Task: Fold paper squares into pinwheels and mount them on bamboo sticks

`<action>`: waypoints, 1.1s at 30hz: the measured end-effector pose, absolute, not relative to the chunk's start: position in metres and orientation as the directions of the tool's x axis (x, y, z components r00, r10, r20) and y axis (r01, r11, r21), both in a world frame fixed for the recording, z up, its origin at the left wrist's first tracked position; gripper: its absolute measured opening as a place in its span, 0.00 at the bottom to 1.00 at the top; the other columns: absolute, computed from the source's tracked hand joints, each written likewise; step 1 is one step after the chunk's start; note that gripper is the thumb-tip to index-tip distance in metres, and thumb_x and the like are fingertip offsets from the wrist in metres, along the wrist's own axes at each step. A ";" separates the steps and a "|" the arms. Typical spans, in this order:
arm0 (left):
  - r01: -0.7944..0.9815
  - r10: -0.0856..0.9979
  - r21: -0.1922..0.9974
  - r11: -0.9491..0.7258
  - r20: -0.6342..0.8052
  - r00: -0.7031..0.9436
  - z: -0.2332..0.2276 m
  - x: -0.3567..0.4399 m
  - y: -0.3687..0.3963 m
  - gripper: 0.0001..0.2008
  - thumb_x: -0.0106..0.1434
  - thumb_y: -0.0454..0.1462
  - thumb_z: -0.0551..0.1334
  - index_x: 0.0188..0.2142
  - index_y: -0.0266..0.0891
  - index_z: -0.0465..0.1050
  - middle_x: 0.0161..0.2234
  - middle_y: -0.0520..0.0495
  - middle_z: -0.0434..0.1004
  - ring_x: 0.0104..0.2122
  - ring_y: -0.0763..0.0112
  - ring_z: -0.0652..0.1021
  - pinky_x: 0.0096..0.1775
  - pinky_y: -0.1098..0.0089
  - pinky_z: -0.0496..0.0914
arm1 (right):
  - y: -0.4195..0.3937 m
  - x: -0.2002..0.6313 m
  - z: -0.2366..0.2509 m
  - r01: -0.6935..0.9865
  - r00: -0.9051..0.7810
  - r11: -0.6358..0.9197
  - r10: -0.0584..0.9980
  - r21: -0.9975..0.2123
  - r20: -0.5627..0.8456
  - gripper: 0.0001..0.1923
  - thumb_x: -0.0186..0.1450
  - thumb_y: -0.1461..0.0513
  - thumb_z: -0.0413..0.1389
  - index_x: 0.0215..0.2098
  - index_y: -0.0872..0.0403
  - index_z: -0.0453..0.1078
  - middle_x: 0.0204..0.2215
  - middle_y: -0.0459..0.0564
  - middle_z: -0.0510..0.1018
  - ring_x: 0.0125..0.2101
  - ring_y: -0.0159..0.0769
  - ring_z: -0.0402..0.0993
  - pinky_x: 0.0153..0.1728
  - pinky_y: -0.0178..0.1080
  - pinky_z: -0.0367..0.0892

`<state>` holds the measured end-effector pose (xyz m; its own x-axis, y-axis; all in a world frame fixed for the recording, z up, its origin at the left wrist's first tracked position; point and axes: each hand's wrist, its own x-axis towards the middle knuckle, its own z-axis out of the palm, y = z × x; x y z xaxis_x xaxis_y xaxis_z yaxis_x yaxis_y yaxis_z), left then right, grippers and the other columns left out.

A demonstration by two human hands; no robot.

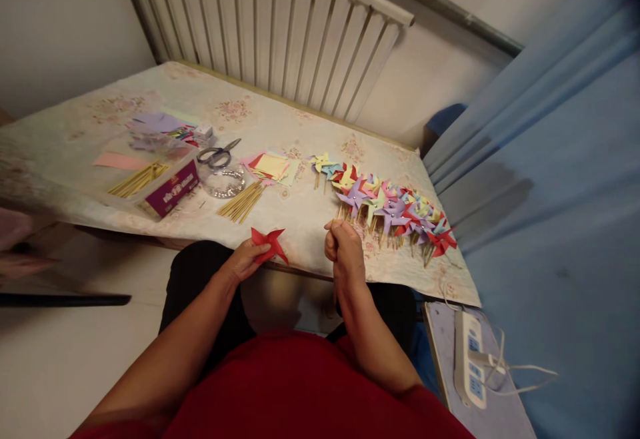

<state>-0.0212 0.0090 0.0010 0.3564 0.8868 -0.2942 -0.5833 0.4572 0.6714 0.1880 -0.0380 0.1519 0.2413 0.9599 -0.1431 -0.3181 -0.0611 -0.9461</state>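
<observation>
My left hand point(246, 258) holds a folded red paper pinwheel point(269, 242) over the table's near edge. My right hand point(340, 244) is closed in a fist a short way to the right; something thin seems pinched in it, too small to make out. Just beyond my right hand lies a row of several finished paper pinwheels point(385, 206) on wooden sticks, in yellow, blue, red and purple. A bundle of wooden sticks point(243, 202) lies left of centre on the table point(300, 226), with a stack of coloured paper squares point(270, 166) behind it.
Scissors point(219, 154) rest on a clear round container point(223, 182). A purple box point(173, 189) sits beside more sticks point(139, 179) and loose papers point(155, 126). A radiator point(280, 32) stands behind the table. A power strip point(469, 359) lies at lower right by a blue curtain point(550, 192).
</observation>
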 end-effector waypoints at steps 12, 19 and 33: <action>-0.575 0.884 0.675 0.462 -0.302 0.357 0.000 -0.021 0.009 0.13 0.45 0.30 0.75 0.32 0.31 0.79 0.30 0.45 0.83 0.28 0.71 0.80 0.35 0.75 0.76 | -0.038 0.189 0.150 -0.341 0.227 -0.061 0.963 -0.938 -0.145 0.11 0.54 0.58 0.57 0.34 0.53 0.68 0.13 0.34 0.62 0.11 0.20 0.42 0.14 0.28 0.37; -0.587 0.886 0.667 0.459 -0.293 0.360 0.001 -0.021 0.009 0.14 0.45 0.30 0.76 0.32 0.30 0.80 0.30 0.43 0.83 0.28 0.69 0.81 0.36 0.74 0.76 | -0.039 0.189 0.150 -0.315 0.262 -0.049 0.955 -0.948 -0.136 0.11 0.56 0.54 0.57 0.29 0.53 0.67 0.12 0.34 0.59 0.11 0.21 0.43 0.13 0.29 0.38; -0.593 0.885 0.661 0.460 -0.289 0.365 -0.002 -0.022 0.009 0.14 0.45 0.30 0.76 0.33 0.31 0.80 0.31 0.44 0.83 0.29 0.70 0.81 0.36 0.75 0.76 | -0.039 0.191 0.148 -0.315 0.254 -0.051 0.958 -0.948 -0.136 0.11 0.56 0.55 0.57 0.31 0.54 0.68 0.12 0.34 0.61 0.11 0.21 0.43 0.14 0.29 0.37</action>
<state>-0.0216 0.0092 -0.0017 0.3649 0.8852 -0.2886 -0.5933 0.4600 0.6606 0.1909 -0.0388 0.1478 0.2536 0.9577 -0.1359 -0.3152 -0.0511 -0.9476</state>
